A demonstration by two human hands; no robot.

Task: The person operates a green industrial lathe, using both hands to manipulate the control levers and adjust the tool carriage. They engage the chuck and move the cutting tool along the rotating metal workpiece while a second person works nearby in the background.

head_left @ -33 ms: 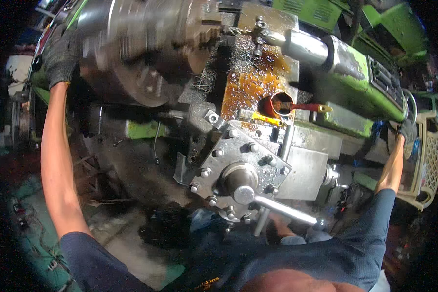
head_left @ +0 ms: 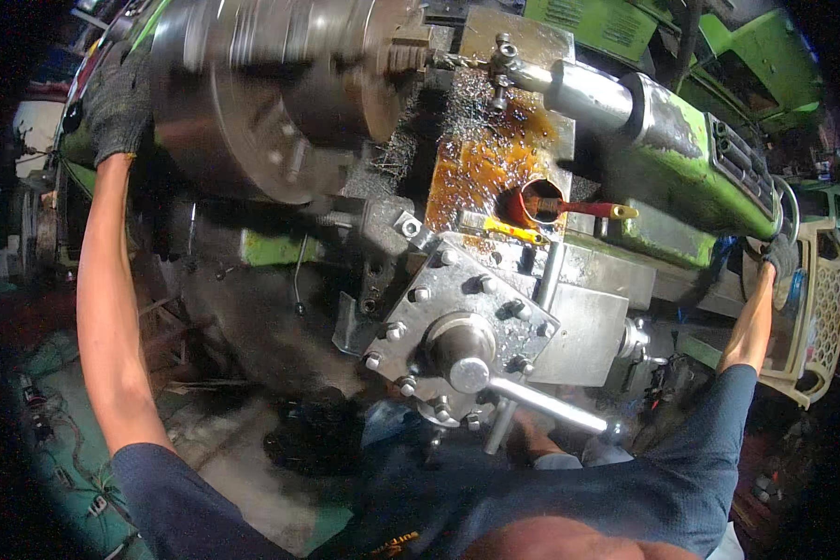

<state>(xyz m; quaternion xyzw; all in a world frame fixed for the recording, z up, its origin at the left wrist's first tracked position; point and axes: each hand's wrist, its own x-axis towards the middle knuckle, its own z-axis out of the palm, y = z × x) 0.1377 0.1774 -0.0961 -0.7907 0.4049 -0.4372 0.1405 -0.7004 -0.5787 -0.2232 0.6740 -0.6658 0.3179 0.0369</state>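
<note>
My left hand (head_left: 119, 107), in a dark knitted glove, is at the green lathe headstock beside the big metal chuck (head_left: 243, 112); its fingers are too dark to make out. At the far right, my gloved right hand (head_left: 782, 258) is closed on the rim of the tailstock handwheel (head_left: 794, 201). From the green tailstock (head_left: 695, 154) a bright quill (head_left: 590, 93) extends left. It carries a drill bit (head_left: 457, 62) with a bolted clamp (head_left: 504, 61) around it, its tip close to the chuck jaws. The chuck looks motion-blurred.
A square tool post (head_left: 411, 350) with a long lever (head_left: 555, 406) stands nearest me. Beyond it, a red cup (head_left: 525, 201) with a brush (head_left: 597, 210) sits by a yellow-marked tool (head_left: 509, 230). Oily metal chips (head_left: 476, 159) cover the slide. A cream plastic chair (head_left: 826, 308) stands right.
The chuck is less smeared than before, and the pattern on its face has turned. My left hand stays in place; my right hand has shifted very slightly at the handwheel.
</note>
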